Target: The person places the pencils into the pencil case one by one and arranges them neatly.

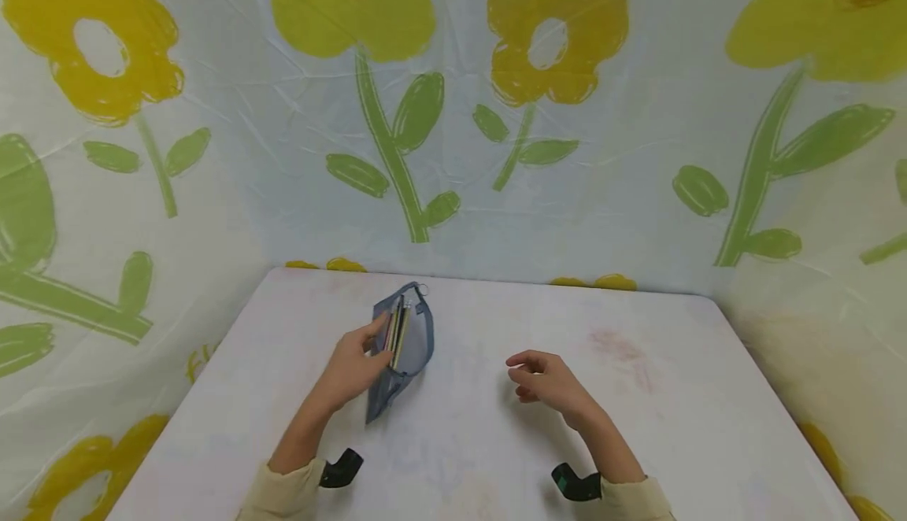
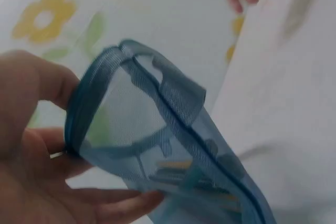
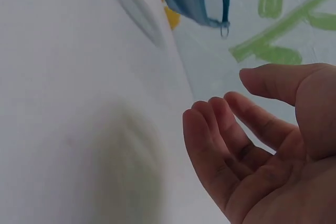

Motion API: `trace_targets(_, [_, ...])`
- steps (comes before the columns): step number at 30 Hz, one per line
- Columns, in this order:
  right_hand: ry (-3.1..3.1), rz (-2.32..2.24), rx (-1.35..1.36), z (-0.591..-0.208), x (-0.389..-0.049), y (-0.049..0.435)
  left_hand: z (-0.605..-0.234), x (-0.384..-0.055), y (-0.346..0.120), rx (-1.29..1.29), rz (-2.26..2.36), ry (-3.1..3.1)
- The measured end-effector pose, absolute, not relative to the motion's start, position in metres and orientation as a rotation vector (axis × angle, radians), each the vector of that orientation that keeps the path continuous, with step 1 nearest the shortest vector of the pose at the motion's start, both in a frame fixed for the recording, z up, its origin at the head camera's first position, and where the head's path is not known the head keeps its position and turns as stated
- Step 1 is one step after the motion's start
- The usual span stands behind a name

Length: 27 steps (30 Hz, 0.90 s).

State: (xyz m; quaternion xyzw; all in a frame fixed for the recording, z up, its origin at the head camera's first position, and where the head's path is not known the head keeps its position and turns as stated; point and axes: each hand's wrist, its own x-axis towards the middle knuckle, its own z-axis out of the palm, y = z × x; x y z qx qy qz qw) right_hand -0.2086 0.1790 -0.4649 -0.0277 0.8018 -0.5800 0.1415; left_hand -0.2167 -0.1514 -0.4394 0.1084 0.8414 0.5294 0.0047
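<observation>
A blue mesh pencil case (image 1: 421, 340) is held up over the left half of the table, its zipped mouth spread wide. My left hand (image 1: 354, 365) grips it along the left edge, thumb across the front. Several pencils (image 1: 398, 334) stand inside, showing through the opening; in the left wrist view the mesh (image 2: 142, 124) partly veils them. A small ring (image 3: 224, 30) hangs from one end of the case in the right wrist view. Off to the right, my right hand (image 1: 549, 383) hovers above the table with loosely bent fingers and nothing in them, apart from the case.
The white table (image 1: 496, 458) has a faint reddish smudge (image 1: 620, 348) at right. Flower-printed cloth (image 1: 460, 214) rises behind it and along both sides. A black wrist mount (image 1: 342, 469) sits at the left cuff, another mount (image 1: 575, 483) at the right.
</observation>
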Motion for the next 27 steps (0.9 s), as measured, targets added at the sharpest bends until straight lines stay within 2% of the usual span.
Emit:
trace_targets(7, [2.337,-1.607,0.018,-0.472,-0.196,0.215,-0.451,-0.221,-0.038,0.576,1.130,2.803])
trace_targets(12, [2.355,-1.605,0.084,-0.473,-0.187,0.234,-0.467,-0.215,0.013,0.667,0.916,2.831])
trace_targets(19, [2.366,-1.615,0.131,-0.476,-0.182,0.248,-0.488,-0.220,0.014,0.645,0.850,2.884])
trace_targets(27, [2.375,-1.584,0.226,-0.488,-0.178,0.260,-0.523,-0.229,0.018,0.683,0.551,2.914])
